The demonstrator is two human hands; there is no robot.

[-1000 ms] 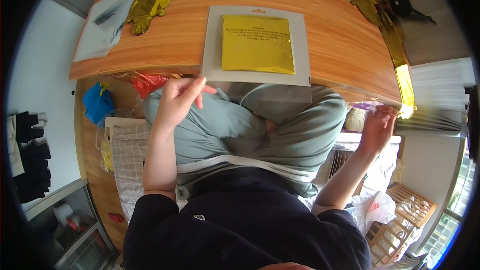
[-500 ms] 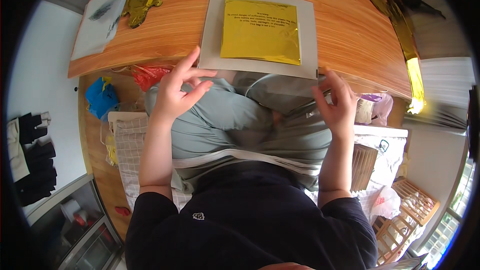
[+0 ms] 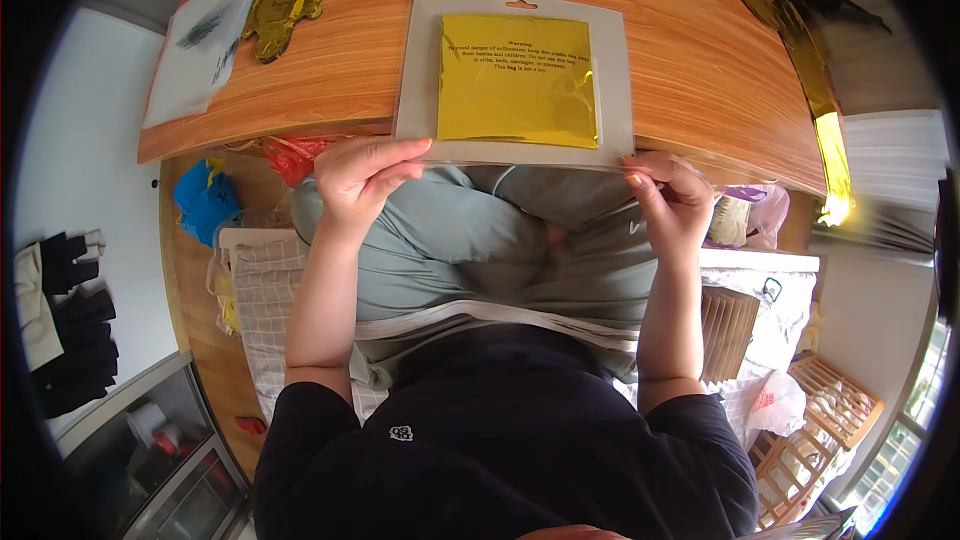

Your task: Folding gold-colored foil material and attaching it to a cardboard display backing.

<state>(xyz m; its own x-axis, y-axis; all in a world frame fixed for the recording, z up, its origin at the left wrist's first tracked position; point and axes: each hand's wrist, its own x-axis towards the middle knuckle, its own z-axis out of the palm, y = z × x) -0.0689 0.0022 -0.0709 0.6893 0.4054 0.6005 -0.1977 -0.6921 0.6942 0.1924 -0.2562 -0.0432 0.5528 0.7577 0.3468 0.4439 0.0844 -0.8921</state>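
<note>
A flat clear plastic bag (image 3: pixel 416 80) with a pale grey backing and a hang hole at its far end lies at the front edge of the table. Within its outline shows a square of folded gold foil (image 3: pixel 515 105) with dark print. At the bag's near left corner my left hand (image 3: pixel 355 180) is closed, thumb and fingers pinching the edge. My right hand (image 3: pixel 673 195) pinches the near right corner in the same way. Between the two hands the near edge runs straight, just past the table's edge and above my crossed legs.
On the wooden table (image 3: pixel 720 70), gold foil (image 3: pixel 290 0) and a translucent white bag (image 3: pixel 205 40) lie at the far left. A long gold foil strip (image 3: pixel 828 150) hangs over the right edge. Below the table are a blue bag (image 3: pixel 205 200) and a red bag (image 3: pixel 293 160).
Both hands have closed on the bag's near corners; before, their fingers were apart. The clear flap that hung over my lap no longer shows spread out. The bag has shifted slightly toward me.
</note>
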